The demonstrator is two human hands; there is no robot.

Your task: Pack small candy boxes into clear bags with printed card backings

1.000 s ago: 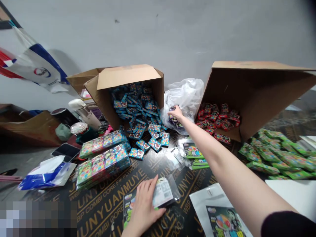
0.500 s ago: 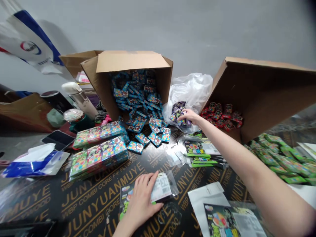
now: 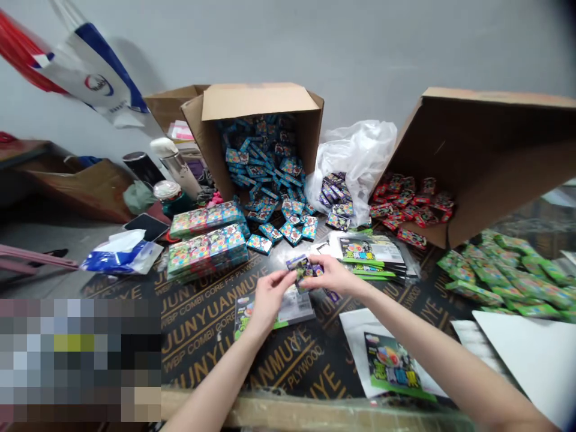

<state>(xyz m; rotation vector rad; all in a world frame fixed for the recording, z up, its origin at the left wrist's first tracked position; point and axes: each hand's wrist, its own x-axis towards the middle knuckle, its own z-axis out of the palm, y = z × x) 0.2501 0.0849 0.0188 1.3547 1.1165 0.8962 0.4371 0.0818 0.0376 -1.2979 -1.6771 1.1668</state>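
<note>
Above the middle of the table, my right hand (image 3: 330, 276) grips small purple packets (image 3: 299, 264); how many is unclear. My left hand (image 3: 272, 288) has its thumb and fingers pinched on the left end of the same purple packets. Just below both hands a black and green printed pouch (image 3: 294, 309) lies flat on the table, partly covered by them. Farther back, a clear plastic bag (image 3: 355, 150) lies open with more purple packets (image 3: 333, 189) spilling from its mouth.
Blue packets (image 3: 265, 162) fill a tipped cardboard box (image 3: 263, 102); red packets (image 3: 414, 198) lie in another box (image 3: 486, 138). Green packets (image 3: 513, 276) are piled right. Wrapped stacks (image 3: 207, 249) stand left. More printed pouches (image 3: 373, 255) and a white-backed pouch (image 3: 391, 360) lie near my right arm.
My right hand has come back from the plastic bag to the middle with purple packets. My left hand has lifted off the printed pouch and now meets it at the packets.
</note>
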